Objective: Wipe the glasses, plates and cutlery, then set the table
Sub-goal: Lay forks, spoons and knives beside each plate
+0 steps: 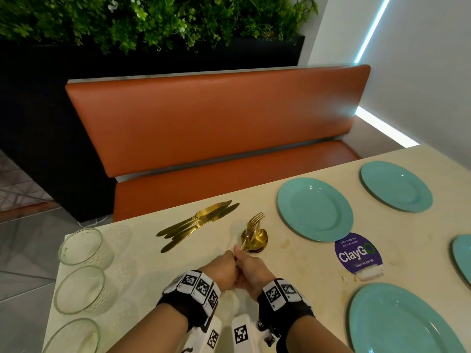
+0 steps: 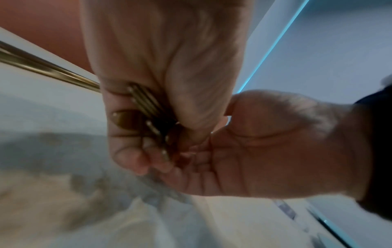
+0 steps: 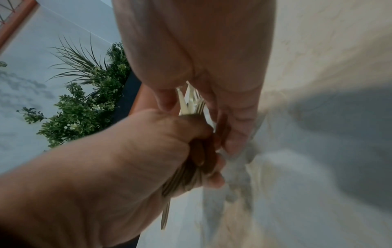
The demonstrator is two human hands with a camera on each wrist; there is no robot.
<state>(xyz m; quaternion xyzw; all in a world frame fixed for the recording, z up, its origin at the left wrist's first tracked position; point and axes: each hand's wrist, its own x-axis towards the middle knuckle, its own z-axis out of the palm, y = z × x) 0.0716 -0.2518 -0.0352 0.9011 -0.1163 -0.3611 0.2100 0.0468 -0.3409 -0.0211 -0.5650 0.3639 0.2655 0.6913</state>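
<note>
Left hand (image 1: 223,266) and right hand (image 1: 251,270) meet knuckle to knuckle just above the near part of the cream marbled counter (image 1: 142,253). Both are curled round the handles of one bundle of gold-coloured metal forks and spoons (image 1: 253,236). Left wrist view: left fingers (image 2: 127,156) wrap the handle ends, with the right palm pressed against them. Right wrist view: right fingers (image 3: 235,134) pinch the same stems, left fist directly below.

Bundle projects forward and upward from the fists; fork tines on top, spoon bowls beneath them. Whether the bowls touch the counter cannot be told.

Left of the bundle and apart from it: four gold-coloured metal knives (image 1: 197,224) lie flat, side by side, on the counter.

Further left, along the counter's left edge: three clear ribbed drinking glasses (image 1: 85,247) stand upright in a row.

Right of the hands: round teal plates. One (image 1: 314,208) lies beyond the bundle, one (image 1: 396,186) at the far right, one (image 1: 397,324) near the right forearm, and a fourth (image 1: 462,256) is cut by the frame edge.

Purple "ClayGo" sign (image 1: 358,253) sits between the plates.

Orange padded bench seat (image 1: 216,118) runs behind the counter.
</note>
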